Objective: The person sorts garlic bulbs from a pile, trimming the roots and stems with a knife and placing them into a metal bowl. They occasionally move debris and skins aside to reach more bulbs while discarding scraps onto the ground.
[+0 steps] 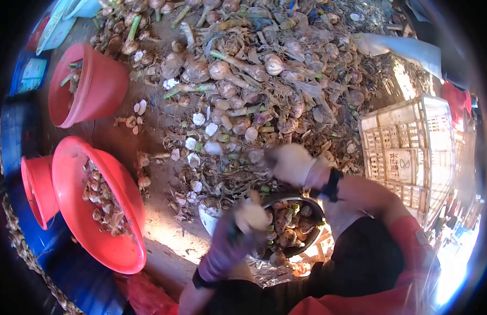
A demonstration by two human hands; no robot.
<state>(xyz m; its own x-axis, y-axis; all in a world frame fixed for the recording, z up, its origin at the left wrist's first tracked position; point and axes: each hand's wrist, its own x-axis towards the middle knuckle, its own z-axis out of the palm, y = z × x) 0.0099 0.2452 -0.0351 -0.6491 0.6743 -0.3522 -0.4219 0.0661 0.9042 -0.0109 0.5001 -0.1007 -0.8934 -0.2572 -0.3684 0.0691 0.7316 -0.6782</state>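
My left hand [248,218], in a pale glove, is smeared by motion at the left rim of a dark bowl [320,207]. Garlic bulbs with cut stems [289,236] fill that bowl in front of my lap. My right hand [289,164], gloved too, is beyond the bowl, over the near edge of a pile of garlic [238,73] with dry stalks and skins. Blur hides the fingers of both hands, so whatever they may hold cannot be made out. A white container [207,216] is partly hidden behind my left hand.
On the left stand a red basin [135,210] holding garlic, a smaller red tub [38,191] and a pink bucket [101,86]. A white plastic crate [395,131] stands on the right. White garlic pieces [199,119] and stem scraps litter the ground.
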